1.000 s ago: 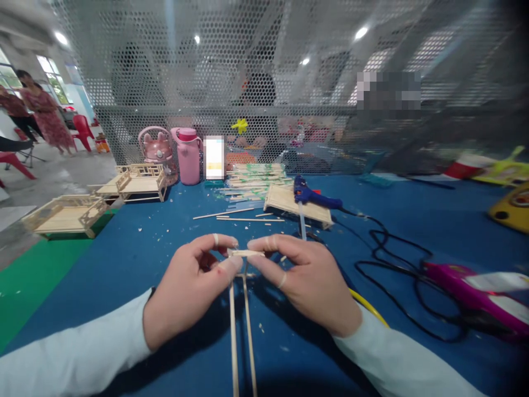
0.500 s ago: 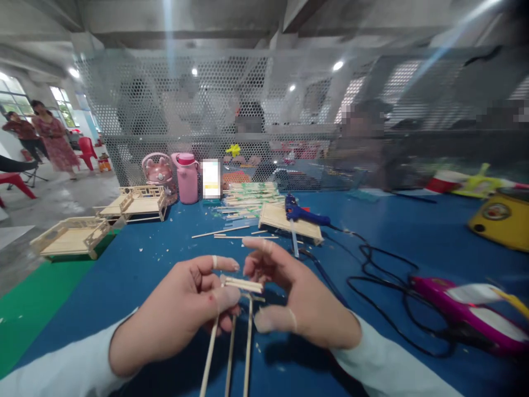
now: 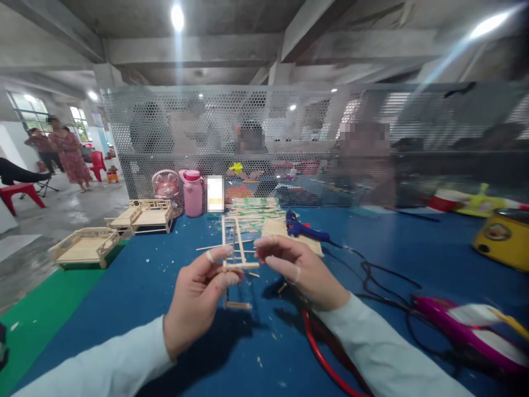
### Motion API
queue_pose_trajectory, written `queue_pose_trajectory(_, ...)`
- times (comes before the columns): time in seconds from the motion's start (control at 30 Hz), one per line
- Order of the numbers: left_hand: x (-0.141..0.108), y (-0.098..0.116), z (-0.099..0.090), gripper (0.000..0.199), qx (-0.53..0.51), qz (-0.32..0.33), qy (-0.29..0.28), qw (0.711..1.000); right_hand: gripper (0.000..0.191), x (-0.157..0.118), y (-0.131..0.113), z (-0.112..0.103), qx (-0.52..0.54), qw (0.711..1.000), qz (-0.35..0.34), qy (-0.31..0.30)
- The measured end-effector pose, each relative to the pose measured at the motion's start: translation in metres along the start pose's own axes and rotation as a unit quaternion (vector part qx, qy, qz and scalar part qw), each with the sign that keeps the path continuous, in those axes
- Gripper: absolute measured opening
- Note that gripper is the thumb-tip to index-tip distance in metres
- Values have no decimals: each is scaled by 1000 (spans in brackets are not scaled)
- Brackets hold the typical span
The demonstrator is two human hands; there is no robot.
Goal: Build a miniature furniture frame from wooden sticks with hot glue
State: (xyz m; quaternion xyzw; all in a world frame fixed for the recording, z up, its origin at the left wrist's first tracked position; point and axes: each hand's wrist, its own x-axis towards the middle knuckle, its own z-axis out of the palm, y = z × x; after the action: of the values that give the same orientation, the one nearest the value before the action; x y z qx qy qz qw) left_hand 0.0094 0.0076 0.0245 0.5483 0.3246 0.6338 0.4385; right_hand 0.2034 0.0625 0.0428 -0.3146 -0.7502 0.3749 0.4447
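Observation:
My left hand [image 3: 202, 292] pinches a small frame of thin wooden sticks [image 3: 242, 266] between thumb and fingers. The frame is upright, with long sticks pointing away from me and a short crosspiece near the fingers. Close to the right end of that crosspiece is my right hand [image 3: 301, 270], its thumb and fingers slightly apart and no object visible in it. Whether its fingertips touch the frame is hard to see. Beyond the hands lie a pile of wooden sticks [image 3: 256, 208] and a blue glue gun [image 3: 303, 229] resting over a flat wooden piece [image 3: 275, 227].
Small wooden bed-like models [image 3: 85, 248] stand at left on the blue table [image 3: 198, 364]. A pink bottle [image 3: 193, 194] stands near the perforated screen [image 3: 185, 127]. Red tool handles [image 3: 314, 339] lie under my right forearm. Black cable [image 3: 367, 267], a magenta device [image 3: 467, 331] and a yellow pot [image 3: 502, 240] are at right.
The stick frame has been turned, so its long sticks now point away instead of towards me. My right hand has closed up somewhat and the view has tilted upward.

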Motion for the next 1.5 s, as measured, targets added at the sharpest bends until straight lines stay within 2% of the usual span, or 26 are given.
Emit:
queue_pose_trajectory(0.07, -2, -15, -2, 23, 42, 10, -10, 999, 17, -2, 6, 6, -67, 996, -28, 53)
queue_pose_trajectory(0.13, -5, -22, -3, 20, 77, 6, -17, 997, 19, -7, 10, 12, -144, 984, -69, 74)
queue_pose_trajectory(0.23, -10, -19, -5, 19, 118, -3, -30, 993, 27, -17, 10, 18, -222, 963, -136, 68)
queue_pose_trajectory(0.33, -13, -10, -4, 20, 116, -4, -30, 993, 39, -26, 5, 23, -243, 952, -171, 69)
queue_pose_trajectory(0.5, -14, 2, -2, 20, 54, -11, -18, 998, 49, -32, 2, 29, -235, 952, -166, 100)
queue_pose_trajectory(0.73, -12, -2, -2, 14, 124, 8, -28, 992, 42, -28, 1, 37, -218, 946, -198, 138)
queue_pose_trajectory(0.9, -11, 9, -1, 15, 47, -41, -1, 998, 39, -28, -6, 46, -217, 946, -190, 146)
queue_pose_trajectory(1.0, -13, 17, 0, 15, 26, -68, -8, 997, 35, -28, -12, 48, -201, 947, -190, 161)
queue_pose_trajectory(1.27, -16, 17, -1, 11, 36, -57, -13, 998, 19, -29, -25, 45, -223, 929, -234, 183)
queue_pose_trajectory(1.37, -17, 18, 0, 11, 33, -52, -6, 998, 29, -30, -26, 48, -173, 949, -206, 166)
queue_pose_trajectory(1.5, -18, 19, 1, 13, 24, -52, -7, 998, 41, -29, -26, 55, -1, 982, -103, 156)
